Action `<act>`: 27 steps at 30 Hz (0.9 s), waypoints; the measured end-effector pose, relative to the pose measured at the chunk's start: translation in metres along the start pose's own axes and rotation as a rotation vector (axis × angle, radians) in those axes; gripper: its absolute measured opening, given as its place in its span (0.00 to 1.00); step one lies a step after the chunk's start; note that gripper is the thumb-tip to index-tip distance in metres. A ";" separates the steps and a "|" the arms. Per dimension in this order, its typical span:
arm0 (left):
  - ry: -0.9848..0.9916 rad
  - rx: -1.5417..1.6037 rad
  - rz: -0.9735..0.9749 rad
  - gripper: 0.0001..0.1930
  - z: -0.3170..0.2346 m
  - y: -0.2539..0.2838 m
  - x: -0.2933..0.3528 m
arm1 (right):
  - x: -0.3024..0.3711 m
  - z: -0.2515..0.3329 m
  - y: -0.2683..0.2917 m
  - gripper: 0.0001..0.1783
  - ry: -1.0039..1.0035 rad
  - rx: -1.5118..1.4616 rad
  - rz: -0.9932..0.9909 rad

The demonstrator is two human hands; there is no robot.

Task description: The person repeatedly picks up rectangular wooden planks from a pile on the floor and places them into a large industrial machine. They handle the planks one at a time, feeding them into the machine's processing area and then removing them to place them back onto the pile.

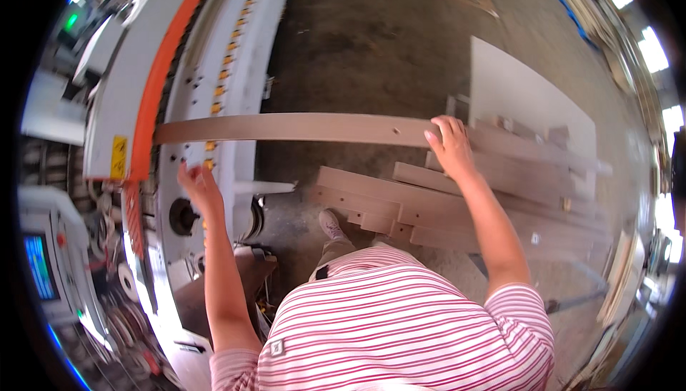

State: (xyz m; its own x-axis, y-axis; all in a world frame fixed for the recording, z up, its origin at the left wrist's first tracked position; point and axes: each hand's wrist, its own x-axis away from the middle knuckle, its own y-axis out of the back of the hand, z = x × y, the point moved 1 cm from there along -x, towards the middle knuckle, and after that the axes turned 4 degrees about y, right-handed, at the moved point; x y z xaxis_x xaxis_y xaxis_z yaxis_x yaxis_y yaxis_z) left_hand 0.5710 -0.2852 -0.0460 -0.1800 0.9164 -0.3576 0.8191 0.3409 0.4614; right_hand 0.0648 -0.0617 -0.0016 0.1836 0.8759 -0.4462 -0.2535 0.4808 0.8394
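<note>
A long, narrow brown board [307, 127] lies across the bed of an edge-banding machine [189, 98], its left end under the orange-edged upper part. My right hand [451, 149] is on the right end of this board, fingers curled over it and thumb near its front edge. Just in front of the board, over the machine bed, my left hand [201, 189] is raised with bent fingers apart and nothing in them. It does not appear to touch the board. The board's left tip is hidden by the machine.
To the right, a stack of brown boards [443, 209] lies close to my legs, beside a large pale panel [529, 84]. Yellow rollers [227, 59] line the machine bed. A control screen [41, 266] stands at the left. A white support arm [268, 187] juts from the machine.
</note>
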 end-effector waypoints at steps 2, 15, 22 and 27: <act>-0.048 -0.021 0.065 0.24 -0.030 0.019 0.071 | 0.020 0.006 -0.001 0.08 -0.069 0.033 -0.178; 0.393 -0.103 0.834 0.18 0.048 0.016 0.259 | 0.115 0.024 -0.160 0.37 0.049 -0.169 0.735; 0.623 0.065 0.958 0.13 0.013 0.007 0.244 | 0.081 0.077 -0.181 0.31 -0.035 -0.183 0.781; 1.104 0.579 0.810 0.20 -0.048 -0.018 0.235 | 0.070 0.107 -0.138 0.23 0.299 -0.139 0.562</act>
State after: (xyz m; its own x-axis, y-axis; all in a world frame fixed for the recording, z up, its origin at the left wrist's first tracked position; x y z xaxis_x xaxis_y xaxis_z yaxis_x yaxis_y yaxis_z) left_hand 0.4877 -0.0665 -0.0994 0.3246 0.5940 0.7361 0.9458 -0.2134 -0.2449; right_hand 0.2144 -0.0708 -0.1154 -0.2799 0.9594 -0.0353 -0.3582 -0.0703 0.9310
